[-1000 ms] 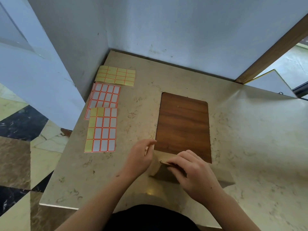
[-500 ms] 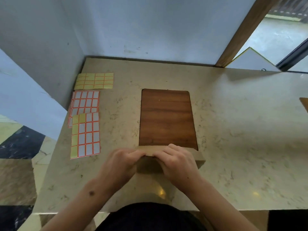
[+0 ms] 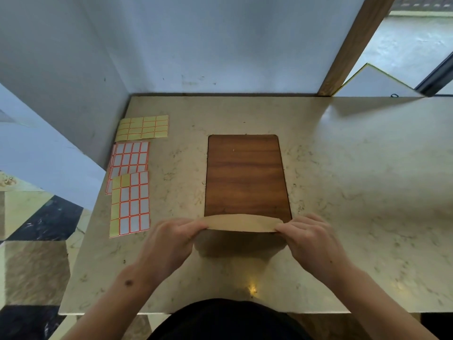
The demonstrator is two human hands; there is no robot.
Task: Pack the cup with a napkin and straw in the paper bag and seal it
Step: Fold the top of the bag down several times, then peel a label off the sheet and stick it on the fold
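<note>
A moment ago both hands were bunched at the middle of the fold; now the left hand [image 3: 169, 244] and right hand [image 3: 311, 241] have slid apart, each pinching one end of the paper bag [image 3: 241, 224] top, at the near edge of the wooden board [image 3: 246, 175]. The crease looks set; a label from the sticker sheets [image 3: 130, 204] on the left probably comes next.

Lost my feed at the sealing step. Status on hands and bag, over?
Left hand and right hand pinching the ends of the paper bag top fold. No sticker on it. Label sheets left of bag, untouched. Nothing blocking.
</note>
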